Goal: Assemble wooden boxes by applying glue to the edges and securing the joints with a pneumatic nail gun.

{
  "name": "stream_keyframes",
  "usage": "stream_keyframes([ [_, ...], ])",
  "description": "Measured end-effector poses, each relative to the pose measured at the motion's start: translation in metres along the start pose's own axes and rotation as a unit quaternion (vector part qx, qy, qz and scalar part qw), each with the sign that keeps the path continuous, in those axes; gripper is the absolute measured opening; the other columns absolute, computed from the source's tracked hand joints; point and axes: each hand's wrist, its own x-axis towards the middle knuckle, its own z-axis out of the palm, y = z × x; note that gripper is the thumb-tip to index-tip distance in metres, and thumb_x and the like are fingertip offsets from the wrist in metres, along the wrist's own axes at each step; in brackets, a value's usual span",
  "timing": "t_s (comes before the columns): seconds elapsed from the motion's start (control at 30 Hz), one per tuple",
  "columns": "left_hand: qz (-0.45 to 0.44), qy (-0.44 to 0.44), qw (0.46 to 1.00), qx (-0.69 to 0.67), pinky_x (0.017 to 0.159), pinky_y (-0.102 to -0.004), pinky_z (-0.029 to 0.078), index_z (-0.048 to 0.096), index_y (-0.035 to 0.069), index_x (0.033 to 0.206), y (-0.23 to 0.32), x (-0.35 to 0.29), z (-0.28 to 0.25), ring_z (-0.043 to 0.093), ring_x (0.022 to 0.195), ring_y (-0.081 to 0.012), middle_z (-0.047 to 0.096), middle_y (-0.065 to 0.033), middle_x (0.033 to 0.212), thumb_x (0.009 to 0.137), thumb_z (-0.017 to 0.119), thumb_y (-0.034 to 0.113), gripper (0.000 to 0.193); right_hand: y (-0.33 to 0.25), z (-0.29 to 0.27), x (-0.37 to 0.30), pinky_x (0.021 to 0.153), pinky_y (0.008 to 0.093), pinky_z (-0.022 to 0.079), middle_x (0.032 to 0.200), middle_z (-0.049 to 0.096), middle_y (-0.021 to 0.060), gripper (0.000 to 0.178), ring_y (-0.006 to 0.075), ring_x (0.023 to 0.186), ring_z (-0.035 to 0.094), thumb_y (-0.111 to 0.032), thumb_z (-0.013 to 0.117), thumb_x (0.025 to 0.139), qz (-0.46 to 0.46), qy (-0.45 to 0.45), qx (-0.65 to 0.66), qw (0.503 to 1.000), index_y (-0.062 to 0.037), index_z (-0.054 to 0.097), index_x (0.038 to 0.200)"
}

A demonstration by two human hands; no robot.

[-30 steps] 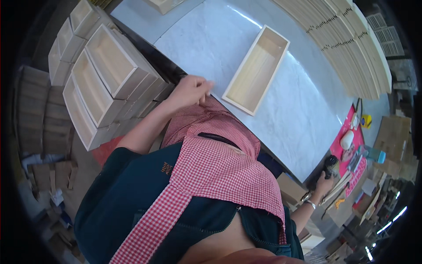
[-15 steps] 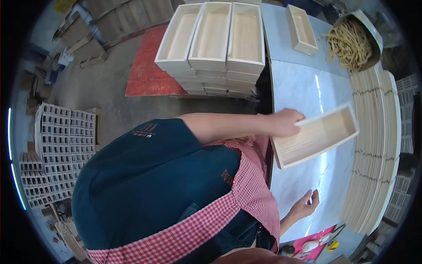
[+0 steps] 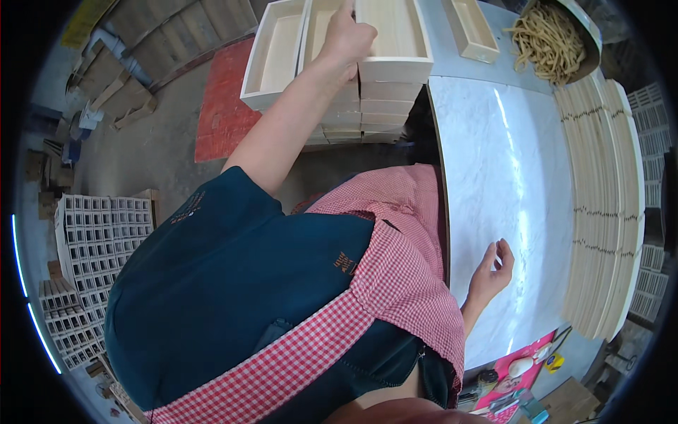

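Observation:
My left hand (image 3: 349, 40) reaches up to the stacked wooden boxes, its fingers closed over the side wall of the rightmost top box (image 3: 393, 68). That pale, shallow, open-topped box stands a little higher than its neighbours. Left of it are a middle box (image 3: 320, 18), partly hidden by my hand and wrist, and a leftmost box (image 3: 271, 53). Over the white marbled tabletop (image 3: 480, 162) hovers my right hand (image 3: 492, 272). Its fingers are loosely bent and apart, with nothing seen in them.
A single wooden box (image 3: 472, 32) and a container of tan strips, perhaps rubber bands, (image 3: 549, 39) sit at the table's far end. Thin wooden boards (image 3: 600, 205) line its right side. Small tools lie on a pink sheet (image 3: 505, 364). A red board (image 3: 224, 99) lies beside the stack.
My left hand has carried the wooden box from above the table up and left onto the right column of the stack. My right hand stays loosely bent, a little higher in view.

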Motion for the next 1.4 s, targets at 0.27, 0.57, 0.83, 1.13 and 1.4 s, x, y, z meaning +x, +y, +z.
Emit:
stream_keyframes([
  [0.27,0.077,0.089,0.993,-0.003,0.048,-0.0297,0.045,0.048,0.0,0.147,0.0,-0.004,0.008,0.062,0.068,-0.0248,0.063,-0.0281,0.115,0.07,0.029,-0.017,0.08,0.029,-0.012,-0.011,0.089,0.038,0.053,0.108,0.072,0.0152,0.031,0.0248,0.098,0.067,-0.019,0.065,0.095,0.064,-0.018,0.016,0.998,0.0009,0.068,0.119],
  [0.57,0.275,0.156,0.919,0.235,0.102,-0.0382,0.047,0.053,-0.001,0.139,0.001,0.003,-0.008,0.058,0.118,-0.0288,0.059,-0.0189,0.132,0.089,0.067,0.022,0.057,0.067,0.006,0.006,0.082,0.036,0.054,0.104,0.07,0.0119,0.03,0.0247,0.091,0.066,-0.014,0.071,0.088,-0.001,-0.004,0.025,1.0,-0.0017,0.068,0.116],
  [0.83,0.141,-0.222,0.963,0.057,0.094,-0.0257,0.052,0.069,-0.003,0.119,-0.043,-0.084,0.163,0.066,0.104,-0.0168,0.071,-0.0126,0.115,0.092,0.069,0.001,0.028,0.151,-0.112,0.056,0.086,0.0355,0.05,0.1,0.068,0.0104,0.032,0.0261,0.089,0.063,-0.01,0.073,0.082,-0.02,0.234,-0.058,0.97,-0.0036,0.067,0.113],
  [1.13,-0.079,-0.467,0.88,0.028,0.094,-0.0278,0.053,0.06,-0.008,0.129,-0.116,-0.113,0.261,0.067,0.109,-0.0239,0.064,-0.0176,0.127,0.092,0.064,-0.004,0.038,0.291,-0.331,0.149,0.076,0.0388,0.054,0.084,0.073,0.0158,0.051,0.0319,0.082,0.069,-0.042,0.063,0.092,0.218,0.419,-0.266,0.84,0.0062,0.07,0.105],
  [1.4,-0.16,-0.465,0.87,0.046,0.093,-0.0274,0.053,0.055,-0.007,0.133,-0.126,-0.097,0.257,0.066,0.113,-0.0269,0.056,-0.0173,0.135,0.094,0.063,-0.001,0.041,0.263,-0.36,0.215,0.067,0.0347,0.055,0.07,0.07,0.014,0.055,0.026,0.063,0.068,-0.047,0.065,0.092,0.353,0.292,-0.141,0.878,0.0071,0.073,0.084],
])
